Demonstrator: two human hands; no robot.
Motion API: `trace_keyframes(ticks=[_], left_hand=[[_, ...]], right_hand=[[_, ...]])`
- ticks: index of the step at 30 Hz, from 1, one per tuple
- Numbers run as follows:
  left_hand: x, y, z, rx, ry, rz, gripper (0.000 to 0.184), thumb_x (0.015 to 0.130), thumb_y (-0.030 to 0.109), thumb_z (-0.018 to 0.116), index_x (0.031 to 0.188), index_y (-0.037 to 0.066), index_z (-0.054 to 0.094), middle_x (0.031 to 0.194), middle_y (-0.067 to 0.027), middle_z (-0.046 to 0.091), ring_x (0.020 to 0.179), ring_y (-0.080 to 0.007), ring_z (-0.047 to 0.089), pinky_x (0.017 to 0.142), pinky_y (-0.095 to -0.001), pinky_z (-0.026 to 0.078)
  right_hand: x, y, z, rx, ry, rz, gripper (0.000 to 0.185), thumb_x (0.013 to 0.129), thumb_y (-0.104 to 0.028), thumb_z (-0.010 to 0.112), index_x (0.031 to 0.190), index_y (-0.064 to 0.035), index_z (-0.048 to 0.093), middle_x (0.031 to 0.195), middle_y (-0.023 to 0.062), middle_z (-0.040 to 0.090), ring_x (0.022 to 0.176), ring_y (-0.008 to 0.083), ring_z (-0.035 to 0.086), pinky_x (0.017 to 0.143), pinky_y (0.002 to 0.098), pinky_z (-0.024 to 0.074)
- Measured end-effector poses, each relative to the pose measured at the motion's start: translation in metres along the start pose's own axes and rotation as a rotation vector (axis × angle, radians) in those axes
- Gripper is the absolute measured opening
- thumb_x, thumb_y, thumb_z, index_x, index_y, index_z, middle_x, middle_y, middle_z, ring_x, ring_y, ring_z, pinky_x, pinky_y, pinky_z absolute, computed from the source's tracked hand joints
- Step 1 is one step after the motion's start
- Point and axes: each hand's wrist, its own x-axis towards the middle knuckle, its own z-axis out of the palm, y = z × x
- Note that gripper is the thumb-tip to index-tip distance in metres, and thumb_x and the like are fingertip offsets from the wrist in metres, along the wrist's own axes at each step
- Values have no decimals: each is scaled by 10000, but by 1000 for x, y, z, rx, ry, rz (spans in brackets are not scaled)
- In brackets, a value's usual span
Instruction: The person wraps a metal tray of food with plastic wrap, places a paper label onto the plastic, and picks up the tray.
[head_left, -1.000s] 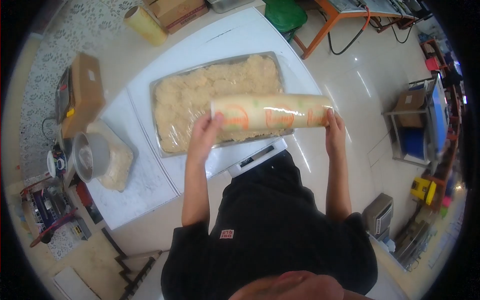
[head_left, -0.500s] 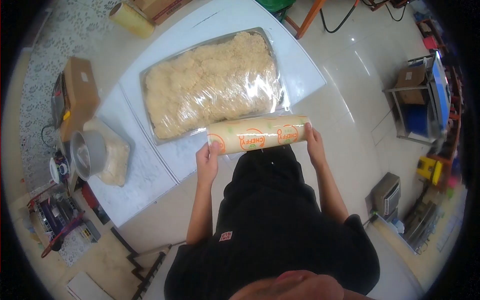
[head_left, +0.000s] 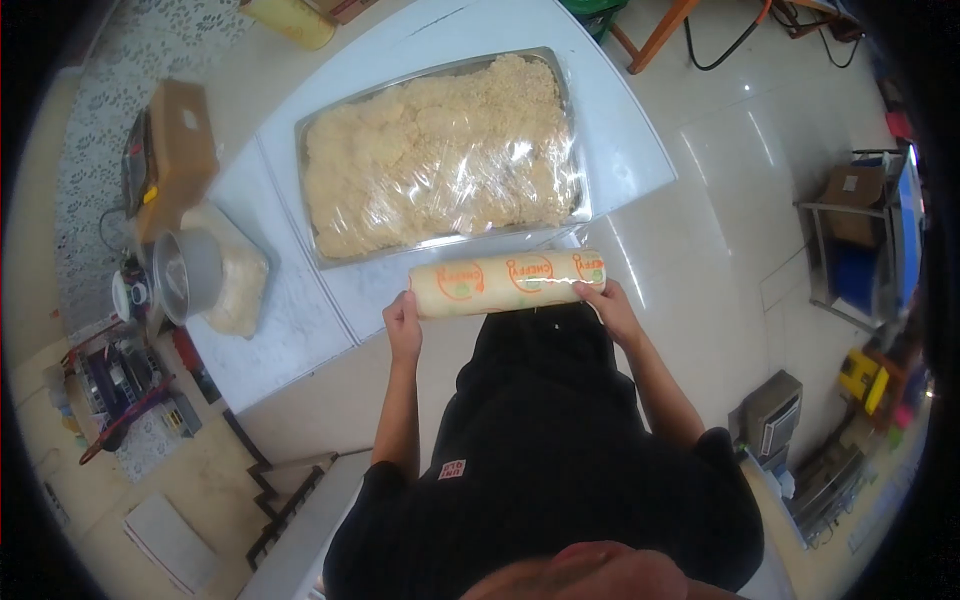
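Observation:
A roll of plastic wrap (head_left: 505,285) with orange lettering lies crosswise between my two hands, just beyond my lap. My left hand (head_left: 403,322) grips its left end, and my right hand (head_left: 607,303) grips its right end. Beyond the roll, a metal tray (head_left: 300,170) heaped with pale crumbly food (head_left: 430,150) rests on the white table (head_left: 300,330). Shiny clear film covers at least the near and right parts of the food and reaches past the tray's near edge toward the roll.
A metal bowl (head_left: 188,275) and a bag of pale material (head_left: 238,290) sit at the table's left side. Behind them is a cardboard box (head_left: 183,150). Another yellowish roll (head_left: 290,22) is at the top left. A metal rack (head_left: 850,235) stands at the right.
The roll has come from over the tray to its near side, closer to my body, with both hands still on it. More film now shows over the food.

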Motion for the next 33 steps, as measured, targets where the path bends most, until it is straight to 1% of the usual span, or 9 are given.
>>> trace_keyframes(ticks=[4,10,16,20,24,25,28,29,33], left_hand=[[15,-21,17,178,82,28,365,1044,223,441,833,-40,580,741,-42,548,713,-125,463,668,-289,414],[36,-26,67,-180,456,-73,340,1057,276,430,953,-6,587,865,-20,594,766,-108,505,722,-267,439],[58,-3,91,-396,504,-187,353,1051,288,444,838,23,537,790,-8,548,754,-88,480,688,-275,431],[86,-5,104,-373,514,-139,370,1042,299,467,821,6,508,745,-21,495,734,-99,436,666,-278,412],[110,-1,94,-226,458,-101,397,1022,306,512,778,-4,461,678,-39,427,683,-111,381,601,-294,375],[112,-1,88,-180,422,-122,400,1018,304,522,768,-1,455,666,-35,424,669,-109,379,585,-297,369],[114,5,76,-137,367,-137,390,1008,296,545,769,-2,467,637,-23,415,635,-103,375,547,-300,353],[110,7,76,-136,360,-134,385,1005,294,552,775,-5,476,629,-19,412,625,-102,374,536,-301,347],[89,14,85,-260,437,-110,353,1005,286,549,832,-22,528,651,-38,464,633,-99,405,550,-296,368]], right_hand=[[39,14,16,82,177,-178,363,882,-94,714,1200,29,588,1093,86,662,995,147,618,900,304,485],[64,-12,25,57,217,-267,363,855,-64,733,1168,16,566,1046,79,657,961,146,621,863,293,495],[80,-16,19,75,199,-286,369,870,-37,702,1206,16,559,1085,88,648,1024,155,601,910,299,473],[126,-54,13,-12,163,-364,376,903,-125,687,1222,15,547,1103,81,638,1029,152,583,921,302,452],[147,-85,10,-524,246,-316,413,919,-245,693,1177,40,543,1012,96,656,982,171,589,905,312,445],[141,-94,10,-661,226,-252,513,907,-260,699,1261,55,501,1139,181,603,1068,267,570,962,377,431],[121,-111,47,-1143,496,-841,589,895,-211,692,1366,42,445,1332,258,459,1245,370,463,1053,440,376],[113,-120,60,-1145,455,-832,661,881,-158,687,1447,-4,384,1472,289,291,1363,460,315,1108,490,321],[110,-136,113,-1208,303,-952,653,887,-160,660,1469,-57,381,1527,270,261,1406,455,268,1140,519,249]])
